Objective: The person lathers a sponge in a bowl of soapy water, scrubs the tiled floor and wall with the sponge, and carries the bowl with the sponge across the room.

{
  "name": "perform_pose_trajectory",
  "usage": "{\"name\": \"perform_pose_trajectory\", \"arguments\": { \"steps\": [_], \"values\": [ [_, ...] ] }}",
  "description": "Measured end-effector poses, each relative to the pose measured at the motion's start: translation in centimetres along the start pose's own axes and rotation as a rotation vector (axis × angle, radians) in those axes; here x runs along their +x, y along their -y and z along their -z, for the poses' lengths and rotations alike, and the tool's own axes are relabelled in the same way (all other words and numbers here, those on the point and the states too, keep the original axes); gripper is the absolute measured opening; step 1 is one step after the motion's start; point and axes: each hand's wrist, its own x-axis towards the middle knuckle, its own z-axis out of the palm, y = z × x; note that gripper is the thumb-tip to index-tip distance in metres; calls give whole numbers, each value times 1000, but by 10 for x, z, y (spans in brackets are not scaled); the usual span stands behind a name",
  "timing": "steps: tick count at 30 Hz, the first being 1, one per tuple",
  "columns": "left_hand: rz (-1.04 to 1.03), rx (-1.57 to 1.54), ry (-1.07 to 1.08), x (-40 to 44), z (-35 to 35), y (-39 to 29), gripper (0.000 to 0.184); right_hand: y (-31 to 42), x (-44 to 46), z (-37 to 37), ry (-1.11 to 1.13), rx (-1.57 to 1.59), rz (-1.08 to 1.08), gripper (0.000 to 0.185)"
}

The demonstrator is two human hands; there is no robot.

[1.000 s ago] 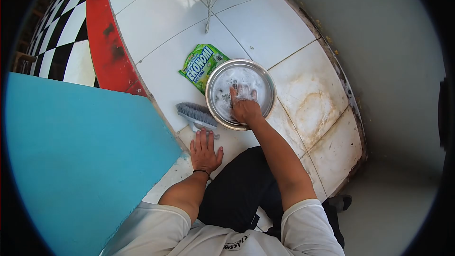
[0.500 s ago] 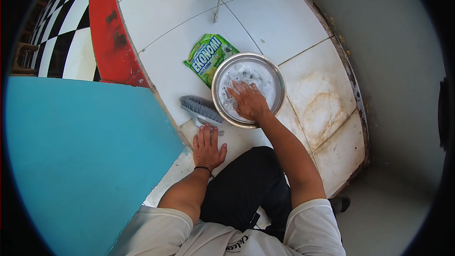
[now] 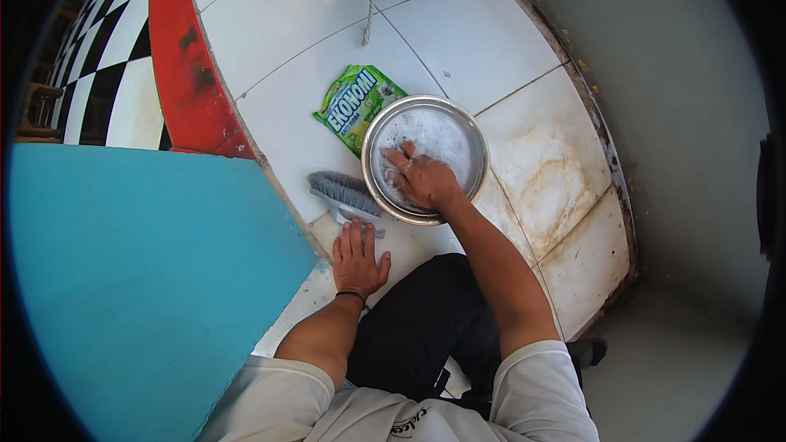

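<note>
A round metal basin (image 3: 483, 165) of foamy, soapy water (image 3: 446, 137) stands on the tiled floor. My right hand (image 3: 422, 178) dips into the suds at its near side, fingers apart and holding nothing that shows; foam partly hides the fingertips. To the left of the basin lies a scrub brush (image 3: 344, 192), grey bristles up, on a pale handle. Flat beside the handle's near end rests my left hand (image 3: 359, 266), fingers stretched out, the tips at or very near it. A green detergent packet (image 3: 356, 105) marked EKONOMI lies behind the basin, touching or partly under its rim.
A turquoise block (image 3: 155, 278) fills the left side. Beyond it runs a red border (image 3: 184, 57) next to black-and-white checks. A grey wall (image 3: 655, 115) stands at the right, and a metal stand's leg (image 3: 372, 8) reaches down at the top. Brown stains (image 3: 553, 188) mark the right tiles.
My right hand has shifted slightly left and nearer within the basin, stirring the foam. My left hand stays in place. The whole view has moved a little.
</note>
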Motion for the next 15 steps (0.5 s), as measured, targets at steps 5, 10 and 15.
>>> {"name": "perform_pose_trajectory", "arguments": {
  "steps": [5,10,15],
  "values": [
    [2,14,2,-3,2,0,71,8,-21,-1,-262,-7,-92,69],
    [-17,10,-44,-1,1,-1,71,-10,-21,-6,-233,249,-193,72],
    [-22,18,-49,-2,2,-2,70,6,-32,46,-158,1753,-367,56]
  ]
}}
